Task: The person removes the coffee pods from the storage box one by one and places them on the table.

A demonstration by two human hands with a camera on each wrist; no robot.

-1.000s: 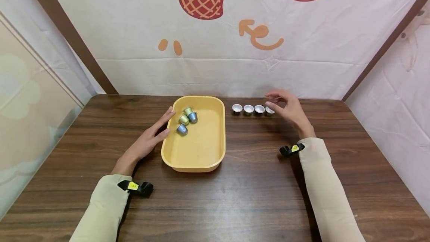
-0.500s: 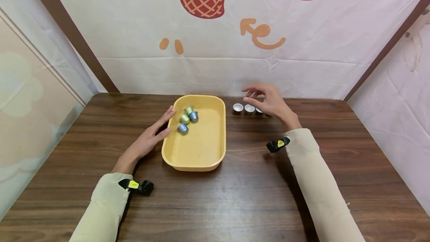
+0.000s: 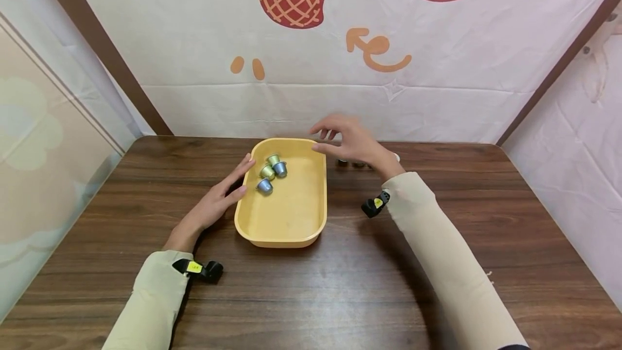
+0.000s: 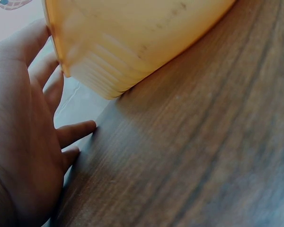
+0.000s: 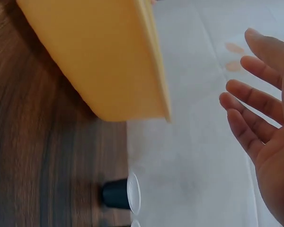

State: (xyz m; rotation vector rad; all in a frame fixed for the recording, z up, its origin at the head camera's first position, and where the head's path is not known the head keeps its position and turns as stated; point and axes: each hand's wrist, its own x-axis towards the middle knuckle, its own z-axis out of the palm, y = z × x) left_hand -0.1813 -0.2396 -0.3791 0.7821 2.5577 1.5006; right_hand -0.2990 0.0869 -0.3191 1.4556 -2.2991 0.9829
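Observation:
My left hand (image 3: 210, 205) rests its fingers along the left rim of a yellow plastic tray (image 3: 286, 217). In the left wrist view its fingertips meet the tray's edge. Two green coffee capsules (image 3: 266, 172) and two blue coffee capsules (image 3: 264, 187) lie in the tray's left part. Above the tray's far right corner is my right hand (image 3: 353, 142), fingers loosely bent; the right wrist view shows nothing held. Beneath its wrist stand several dark coffee capsules (image 3: 343, 162), largely hidden by the hand. One dark capsule (image 5: 116, 194) shows its pale lid in the right wrist view.
The tray stands on a dark wood-grain table (image 3: 301, 296), near its back edge. Directly behind rises a white printed cloth (image 3: 194, 107). Black straps (image 3: 374, 205) with small devices are worn at both sleeve cuffs.
My right hand has moved left, from the right end of the capsule row to over the tray's far right corner. The left hand and the capsules in the tray have stayed put.

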